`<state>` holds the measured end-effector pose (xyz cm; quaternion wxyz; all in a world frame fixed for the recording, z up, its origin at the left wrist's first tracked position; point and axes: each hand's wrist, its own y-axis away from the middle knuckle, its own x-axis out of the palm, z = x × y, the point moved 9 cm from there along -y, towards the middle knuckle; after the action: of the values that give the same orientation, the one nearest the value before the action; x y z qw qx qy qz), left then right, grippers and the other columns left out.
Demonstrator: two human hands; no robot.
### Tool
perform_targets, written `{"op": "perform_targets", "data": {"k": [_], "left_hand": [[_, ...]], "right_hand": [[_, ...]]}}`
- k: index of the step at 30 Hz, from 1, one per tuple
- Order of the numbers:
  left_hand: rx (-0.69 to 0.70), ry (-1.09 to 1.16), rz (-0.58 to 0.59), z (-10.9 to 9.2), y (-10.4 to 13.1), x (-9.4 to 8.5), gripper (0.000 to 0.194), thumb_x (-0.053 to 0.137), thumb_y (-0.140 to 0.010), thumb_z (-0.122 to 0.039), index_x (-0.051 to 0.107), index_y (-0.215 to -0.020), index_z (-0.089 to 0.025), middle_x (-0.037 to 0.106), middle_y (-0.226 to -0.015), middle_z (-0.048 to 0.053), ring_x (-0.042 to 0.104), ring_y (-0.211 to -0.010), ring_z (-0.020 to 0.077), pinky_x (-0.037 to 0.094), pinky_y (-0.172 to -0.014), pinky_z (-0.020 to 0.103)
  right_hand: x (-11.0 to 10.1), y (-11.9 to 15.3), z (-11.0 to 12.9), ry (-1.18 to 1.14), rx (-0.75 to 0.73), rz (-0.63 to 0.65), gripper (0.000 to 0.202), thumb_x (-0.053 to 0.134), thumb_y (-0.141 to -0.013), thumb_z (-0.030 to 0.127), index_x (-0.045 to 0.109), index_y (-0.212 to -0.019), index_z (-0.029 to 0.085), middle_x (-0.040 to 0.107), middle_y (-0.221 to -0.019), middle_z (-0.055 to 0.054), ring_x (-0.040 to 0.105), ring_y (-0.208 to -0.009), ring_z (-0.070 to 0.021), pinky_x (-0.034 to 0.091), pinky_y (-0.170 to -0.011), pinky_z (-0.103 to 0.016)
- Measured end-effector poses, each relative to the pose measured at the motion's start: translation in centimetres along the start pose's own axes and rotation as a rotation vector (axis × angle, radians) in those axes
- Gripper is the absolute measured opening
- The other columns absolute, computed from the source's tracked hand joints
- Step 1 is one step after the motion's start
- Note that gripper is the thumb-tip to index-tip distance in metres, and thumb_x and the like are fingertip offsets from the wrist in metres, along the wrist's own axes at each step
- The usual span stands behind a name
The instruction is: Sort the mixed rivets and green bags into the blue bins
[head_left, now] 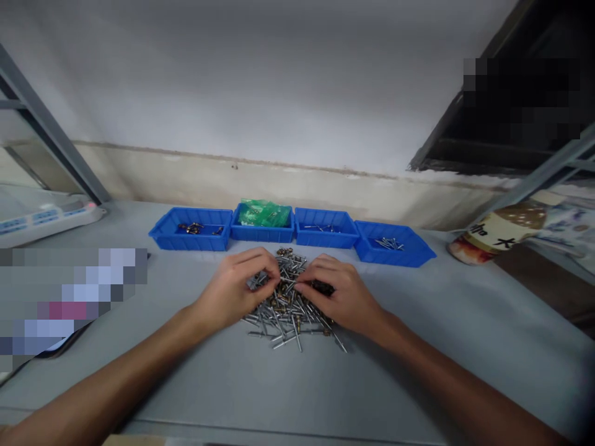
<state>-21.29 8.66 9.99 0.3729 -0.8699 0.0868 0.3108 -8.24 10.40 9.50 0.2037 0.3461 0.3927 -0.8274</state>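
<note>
here, both the left hand [237, 285] and right hand [339, 294] rest curled on a pile of rivets [286, 310] on the bench [418, 347], fingers pinching at pieces; four blue bins [193, 235] stand behind.

The single head-worn camera is looking forward and down from the person's own position, facing the wall across the grey table [465, 322]. It is sitting close above both forearms, taking in the pile of metal fasteners [288, 306] mid-frame and the row of blue bins [297, 235] just beyond.
</note>
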Motion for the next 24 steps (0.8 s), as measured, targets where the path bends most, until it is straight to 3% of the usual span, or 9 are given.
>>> {"op": "perform_targets", "data": {"k": [5, 8, 11, 13, 15, 18, 24], "left_hand": [[-0.007, -0.021, -0.029, 0.2, -0.1, -0.3, 0.009, 0.058, -0.086, -0.010, 0.058, -0.083, -0.018, 0.062, -0.082, 0.001, 0.058, -0.076, 0.0134, 0.048, -0.070, 0.028], [-0.059, -0.111, -0.039, 1.0, -0.1, -0.7, 0.009, 0.058, -0.085, -0.011, 0.057, -0.089, -0.018, 0.061, -0.085, 0.002, 0.058, -0.079, 0.0145, 0.049, -0.072, 0.029], [-0.087, -0.209, 0.107, 2.0, 0.1, -0.1, 0.013, 0.057, -0.085, -0.012, 0.058, -0.096, -0.019, 0.061, -0.093, 0.004, 0.058, -0.086, 0.0175, 0.050, -0.077, 0.033], [-0.080, -0.256, 0.216, 2.5, 0.3, 0.6, 0.014, 0.054, -0.086, -0.012, 0.059, -0.097, -0.019, 0.061, -0.097, 0.006, 0.059, -0.092, 0.0204, 0.050, -0.082, 0.037], [-0.089, -0.283, 0.264, 3.0, 0.5, 0.7, 0.019, 0.051, -0.085, -0.010, 0.059, -0.099, -0.019, 0.060, -0.101, 0.007, 0.058, -0.099, 0.0227, 0.049, -0.087, 0.041], [-0.123, -0.296, 0.297, 3.6, 0.7, 0.7, 0.026, 0.049, -0.081, -0.005, 0.058, -0.101, -0.019, 0.060, -0.104, 0.008, 0.056, -0.102, 0.0239, 0.048, -0.089, 0.042], [-0.146, -0.270, 0.421, 4.3, 1.2, 1.5, 0.032, 0.050, -0.074, -0.001, 0.060, -0.099, -0.018, 0.059, -0.105, 0.007, 0.057, -0.101, 0.0225, 0.049, -0.088, 0.038]], "right_hand": [[-0.5, 0.0, -2.6, -0.211, 0.227, -0.055, 0.008, 0.065, -0.084, 0.025, 0.069, -0.077, 0.022, 0.070, -0.077, -0.002, 0.062, -0.072, -0.0166, 0.048, -0.067, -0.032], [-1.9, 0.3, -6.4, -0.439, 0.457, -0.236, 0.013, 0.066, -0.082, 0.031, 0.069, -0.074, 0.021, 0.066, -0.069, -0.001, 0.059, -0.064, -0.0141, 0.046, -0.060, -0.028], [-3.7, 1.2, -10.2, -0.624, 0.682, -0.486, 0.021, 0.069, -0.078, 0.040, 0.068, -0.074, 0.019, 0.057, -0.061, 0.001, 0.048, -0.052, -0.0094, 0.035, -0.045, -0.023], [-4.3, 1.6, -11.4, -0.666, 0.741, -0.551, 0.025, 0.070, -0.075, 0.044, 0.069, -0.078, 0.018, 0.056, -0.061, 0.001, 0.042, -0.049, -0.0079, 0.026, -0.040, -0.021], [-4.8, 1.6, -11.7, -0.645, 0.728, -0.548, 0.026, 0.072, -0.073, 0.042, 0.070, -0.080, 0.017, 0.056, -0.062, 0.001, 0.040, -0.048, -0.0075, 0.024, -0.040, -0.021], [-4.8, 1.7, -11.3, -0.547, 0.670, -0.483, 0.024, 0.070, -0.075, 0.040, 0.069, -0.080, 0.017, 0.058, -0.062, 0.000, 0.043, -0.049, -0.0085, 0.029, -0.042, -0.022], [-2.1, 0.6, -9.0, -0.077, 0.403, -0.137, 0.016, 0.062, -0.081, 0.025, 0.072, -0.090, 0.017, 0.069, -0.076, -0.004, 0.059, -0.066, -0.0157, 0.046, -0.064, -0.030]]}}
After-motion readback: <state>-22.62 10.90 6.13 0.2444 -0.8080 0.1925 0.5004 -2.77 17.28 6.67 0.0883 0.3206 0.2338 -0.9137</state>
